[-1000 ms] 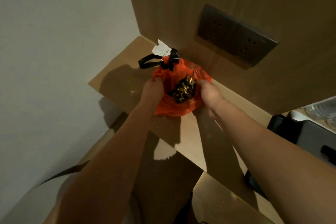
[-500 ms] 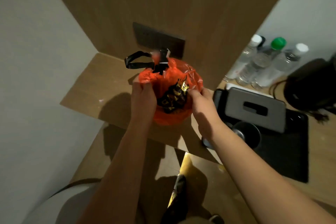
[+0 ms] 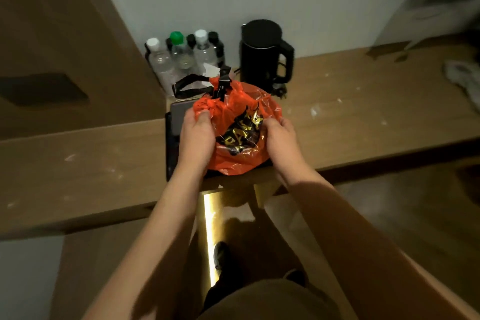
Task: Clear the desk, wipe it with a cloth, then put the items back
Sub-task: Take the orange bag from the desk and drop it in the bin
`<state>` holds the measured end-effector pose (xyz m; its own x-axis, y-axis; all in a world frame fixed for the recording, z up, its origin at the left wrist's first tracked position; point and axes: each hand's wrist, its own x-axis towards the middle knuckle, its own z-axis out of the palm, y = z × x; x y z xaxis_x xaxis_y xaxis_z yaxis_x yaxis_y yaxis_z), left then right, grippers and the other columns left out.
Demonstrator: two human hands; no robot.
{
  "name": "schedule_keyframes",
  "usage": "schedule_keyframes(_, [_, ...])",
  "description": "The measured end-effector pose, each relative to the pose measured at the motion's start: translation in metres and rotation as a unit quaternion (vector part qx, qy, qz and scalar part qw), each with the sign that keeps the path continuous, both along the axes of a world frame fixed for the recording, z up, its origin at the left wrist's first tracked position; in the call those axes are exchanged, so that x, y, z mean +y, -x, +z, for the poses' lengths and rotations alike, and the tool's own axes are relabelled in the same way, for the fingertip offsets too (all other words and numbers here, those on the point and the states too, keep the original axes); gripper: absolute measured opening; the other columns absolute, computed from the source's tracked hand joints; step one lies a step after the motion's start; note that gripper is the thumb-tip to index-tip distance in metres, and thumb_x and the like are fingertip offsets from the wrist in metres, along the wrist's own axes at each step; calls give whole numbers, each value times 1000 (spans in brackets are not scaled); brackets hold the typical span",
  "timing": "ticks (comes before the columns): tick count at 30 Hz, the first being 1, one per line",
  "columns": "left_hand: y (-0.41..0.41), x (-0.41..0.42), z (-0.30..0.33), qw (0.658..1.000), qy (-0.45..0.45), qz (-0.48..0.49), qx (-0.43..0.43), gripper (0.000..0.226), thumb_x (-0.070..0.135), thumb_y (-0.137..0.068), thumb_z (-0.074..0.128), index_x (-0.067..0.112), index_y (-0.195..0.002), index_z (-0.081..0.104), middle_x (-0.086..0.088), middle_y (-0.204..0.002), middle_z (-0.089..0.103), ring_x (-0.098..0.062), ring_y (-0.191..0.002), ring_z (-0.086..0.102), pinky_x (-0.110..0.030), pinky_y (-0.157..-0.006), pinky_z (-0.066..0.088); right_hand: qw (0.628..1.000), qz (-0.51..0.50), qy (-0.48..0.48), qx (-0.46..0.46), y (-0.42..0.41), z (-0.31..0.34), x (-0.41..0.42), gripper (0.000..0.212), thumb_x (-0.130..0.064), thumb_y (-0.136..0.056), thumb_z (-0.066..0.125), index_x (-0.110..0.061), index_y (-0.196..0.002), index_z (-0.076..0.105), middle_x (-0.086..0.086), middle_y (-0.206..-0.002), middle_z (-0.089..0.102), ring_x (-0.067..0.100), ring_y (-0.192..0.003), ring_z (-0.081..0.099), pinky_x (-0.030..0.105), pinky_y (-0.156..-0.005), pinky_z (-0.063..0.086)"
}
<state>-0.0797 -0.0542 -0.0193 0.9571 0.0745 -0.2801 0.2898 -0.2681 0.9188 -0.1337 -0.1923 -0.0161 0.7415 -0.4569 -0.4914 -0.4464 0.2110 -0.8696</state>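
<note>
An orange plastic bag (image 3: pixel 241 153) with a black and gold print and a black strap (image 3: pixel 191 84) at its top is held between both hands above the wooden desk (image 3: pixel 350 122). My left hand (image 3: pixel 196 135) grips the bag's left side, with the plastic pinched at the knot. My right hand (image 3: pixel 279 138) grips its right side. The bag hangs over a black tray (image 3: pixel 170 145) that holds a grey box (image 3: pixel 179 114), mostly hidden behind the bag.
Three water bottles (image 3: pixel 181 54) stand at the back by the white wall, next to a black kettle (image 3: pixel 262 54). A crumpled white cloth (image 3: pixel 465 78) lies at the far right. White specks dot the desk. A wooden panel (image 3: pixel 65 47) rises at left.
Both hands carried the orange bag from the left corner of the desk to the right, so it now hangs over the black tray. The view swung right with it.
</note>
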Motion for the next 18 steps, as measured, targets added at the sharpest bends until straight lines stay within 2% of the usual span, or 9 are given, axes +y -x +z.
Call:
schedule_keyframes(4, [38,-103,3,996,-4,-86,0,44,52,-97,38,31,-133,53,4,-123,60,-20,-116,57,-53,-107,42,996,-86,13,-11,56,4,-94,45,-40,-83,48,-24,-124,59,4,-114,68,26,-106,65,49,-97,51])
schedule_keyframes(8, [81,-210,2,988,14,-154,-1,42,46,-99,39,30,-134,53,3,-124,61,-22,-117,57,-50,-107,42,985,-172,18,-24,116,2,-184,43,-38,-85,48,-21,-123,61,4,-114,69,26,-104,66,49,-96,52])
schedule_keyframes(12, [126,-309,-2,974,23,-223,2,28,40,-98,42,25,-117,55,5,-110,62,-22,-113,56,-42,-102,42,966,-254,36,-20,177,-1,-268,47,-39,-85,49,-16,-123,63,7,-114,69,27,-104,66,50,-96,53])
schedule_keyframes(15, [156,-377,-7,962,38,-268,37,29,39,-96,45,24,-116,59,-3,-113,66,-26,-111,61,-48,-102,47,949,-314,18,-20,220,-4,-323,50,-39,-86,49,-14,-129,59,13,-119,65,31,-106,64,52,-95,53])
schedule_keyframes(18, [182,-438,-14,947,34,-316,38,15,36,-99,46,28,-105,57,5,-104,62,-21,-107,60,-38,-94,46,931,-362,15,-44,257,-11,-370,39,-31,-91,49,-11,-122,62,13,-111,69,29,-100,68,44,-87,57])
